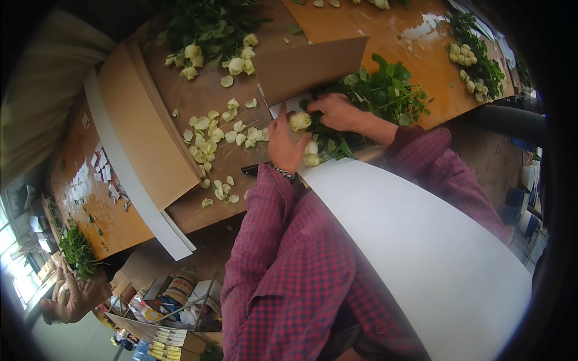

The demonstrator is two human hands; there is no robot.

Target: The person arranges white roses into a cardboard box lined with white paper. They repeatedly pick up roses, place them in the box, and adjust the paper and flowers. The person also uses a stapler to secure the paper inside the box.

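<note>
Sleeves: red checked sleeves (289, 265) are filling the near middle, both forearms reaching away from the person toward the table.
White sheet: a broad white paper sheet (421, 240) is running from the near right up under the flowers, its far end lying at the hands.
Left hand: the left hand (284, 143) is resting flat on the near end of the bunch, fingers together and pointing far, a wrist bracelet showing; a dark handle-like object (250, 170) is lying just left of the wrist, and what it is cannot be told.
Right hand: the right hand (337, 111) is lying over the stems, fingers curled and closing around a pale rose head (300, 121).
Bunch: the rose bunch (361, 102) is lying on the sheet between the hands, blooms toward the left, leafy stems trailing right.
Progress: judging by the loose petals (217, 138) scattered left of the hands, some trimming looks done; the bunch is lying unwrapped, so wrapping seems left.
Waiting flowers: more roses (211, 48) are lying far left, and another bunch (472, 60) far right.
Edges and room: a brown cardboard flap (313, 66) is standing just beyond the hands, and stacked cardboard sheets (144, 138) are bounding the left; open table (385, 30) is lying farther off, while the table's near edge is running just beside the left wrist.
</note>
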